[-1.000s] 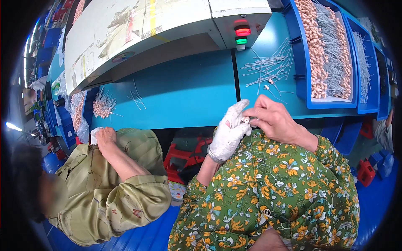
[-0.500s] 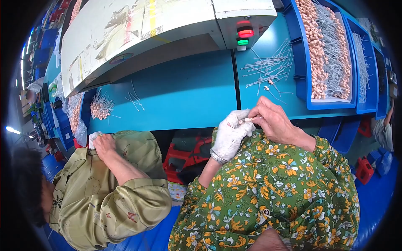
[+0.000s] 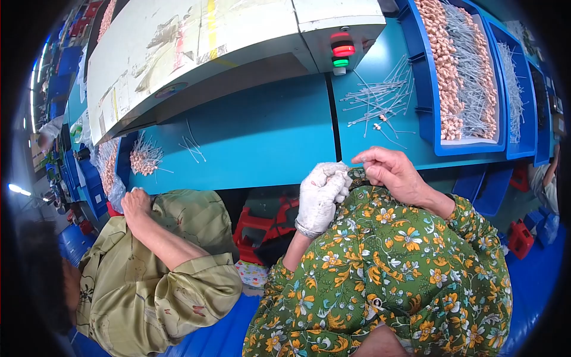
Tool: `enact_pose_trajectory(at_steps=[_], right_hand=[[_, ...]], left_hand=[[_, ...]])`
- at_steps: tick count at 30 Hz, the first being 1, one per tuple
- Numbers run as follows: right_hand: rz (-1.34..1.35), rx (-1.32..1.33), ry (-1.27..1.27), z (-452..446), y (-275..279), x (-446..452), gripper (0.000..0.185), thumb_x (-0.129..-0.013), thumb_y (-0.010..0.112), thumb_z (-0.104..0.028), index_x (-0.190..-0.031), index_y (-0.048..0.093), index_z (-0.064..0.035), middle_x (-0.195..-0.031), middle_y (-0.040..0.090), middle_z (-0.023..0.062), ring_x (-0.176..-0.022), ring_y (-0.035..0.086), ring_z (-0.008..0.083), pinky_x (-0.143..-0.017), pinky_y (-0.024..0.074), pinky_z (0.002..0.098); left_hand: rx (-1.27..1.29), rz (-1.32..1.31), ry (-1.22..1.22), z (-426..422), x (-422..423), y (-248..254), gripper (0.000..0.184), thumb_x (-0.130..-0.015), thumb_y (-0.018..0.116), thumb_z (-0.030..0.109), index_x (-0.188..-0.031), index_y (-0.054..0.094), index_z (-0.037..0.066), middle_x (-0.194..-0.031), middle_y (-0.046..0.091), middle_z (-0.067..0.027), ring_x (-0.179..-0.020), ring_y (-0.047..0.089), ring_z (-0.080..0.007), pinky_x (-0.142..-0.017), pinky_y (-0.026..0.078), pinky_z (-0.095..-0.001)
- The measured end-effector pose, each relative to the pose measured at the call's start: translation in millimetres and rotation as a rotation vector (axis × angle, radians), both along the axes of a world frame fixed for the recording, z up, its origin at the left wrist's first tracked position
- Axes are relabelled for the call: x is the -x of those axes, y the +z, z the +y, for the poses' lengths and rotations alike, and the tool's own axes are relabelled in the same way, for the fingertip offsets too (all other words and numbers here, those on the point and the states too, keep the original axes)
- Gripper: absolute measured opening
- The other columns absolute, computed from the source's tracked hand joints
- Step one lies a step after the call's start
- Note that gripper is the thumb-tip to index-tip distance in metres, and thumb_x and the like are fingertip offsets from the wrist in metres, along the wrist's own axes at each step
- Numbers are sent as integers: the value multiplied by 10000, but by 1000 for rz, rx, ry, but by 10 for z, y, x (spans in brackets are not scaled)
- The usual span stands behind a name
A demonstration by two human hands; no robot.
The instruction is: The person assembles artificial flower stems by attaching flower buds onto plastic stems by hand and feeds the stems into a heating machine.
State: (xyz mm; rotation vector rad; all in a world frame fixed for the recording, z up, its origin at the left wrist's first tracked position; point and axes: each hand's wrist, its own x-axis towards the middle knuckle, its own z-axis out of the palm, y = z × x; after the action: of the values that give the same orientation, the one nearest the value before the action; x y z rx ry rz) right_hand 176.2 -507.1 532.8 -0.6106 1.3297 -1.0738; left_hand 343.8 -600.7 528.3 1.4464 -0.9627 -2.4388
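My left hand (image 3: 323,196), in a white glove, is closed in front of my chest, its fingers curled round something small that I cannot make out. Just to its right is my bare right hand (image 3: 397,175), slightly apart from the glove. Its index finger is stretched toward the left hand and the thumb lies below; nothing shows between them. Beyond my hands, loose thin grey wire pieces (image 3: 380,98) are scattered on the teal table (image 3: 256,137). A few small copper-pink pieces (image 3: 379,122) lie among them.
A blue bin (image 3: 423,89) at the right holds wires with copper-pink ends; another blue bin (image 3: 516,140) stands beside it. A white machine housing (image 3: 196,53) with red and green buttons (image 3: 342,53) spans the table. A co-worker (image 3: 154,279) sits at my left near a wire heap (image 3: 144,156).
My right hand has drawn back from my left, with its index finger straightening. The gloved hand has turned more upright. The co-worker's hand has shifted slightly downward.
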Motion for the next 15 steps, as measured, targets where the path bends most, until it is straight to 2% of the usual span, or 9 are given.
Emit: enact_pose_trajectory(at_steps=[2,5,8,11,14,15], right_hand=[[-145,-87,-110,-19,43,-65,104,-875,529,-68,-955,576,-21,-779,524,-2,-641,475,41,-565,409,200],[-108,-83,-50,-44,73,-56,75,-873,539,-62,-909,591,-22,-729,542,-16,-627,473,29,-541,407,194],[-96,-64,-24,-32,58,-62,69,-877,556,-69,-893,578,-6,-755,556,-1,-642,499,34,-565,428,194],[56,5,-27,-39,81,-94,53,-842,569,-41,-856,593,5,-716,567,19,-629,517,78,-549,423,233],[376,210,7,-57,124,-101,40,-795,591,-9,-821,603,19,-734,591,66,-632,559,159,-560,440,280],[398,238,12,-55,124,-101,42,-782,593,-2,-815,607,20,-740,594,79,-638,566,182,-564,444,291]], left_hand=[[16,-43,-26,-30,21,89,120,-885,544,85,-976,538,8,-767,563,-47,-614,496,-82,-522,387,-199],[-11,9,14,-29,20,115,125,-888,538,90,-985,536,12,-757,557,-43,-608,492,-78,-512,375,-195],[-17,20,40,-29,20,156,128,-886,541,85,-992,532,12,-751,550,-38,-608,491,-77,-511,372,-193],[-11,33,56,-21,29,197,128,-883,547,76,-992,528,13,-739,548,-40,-598,486,-77,-505,368,-193],[28,0,32,-6,32,229,123,-878,559,73,-978,526,9,-721,542,-45,-583,478,-77,-493,361,-195],[28,14,35,3,26,226,122,-878,562,76,-972,525,8,-717,541,-46,-579,475,-78,-490,359,-196]])
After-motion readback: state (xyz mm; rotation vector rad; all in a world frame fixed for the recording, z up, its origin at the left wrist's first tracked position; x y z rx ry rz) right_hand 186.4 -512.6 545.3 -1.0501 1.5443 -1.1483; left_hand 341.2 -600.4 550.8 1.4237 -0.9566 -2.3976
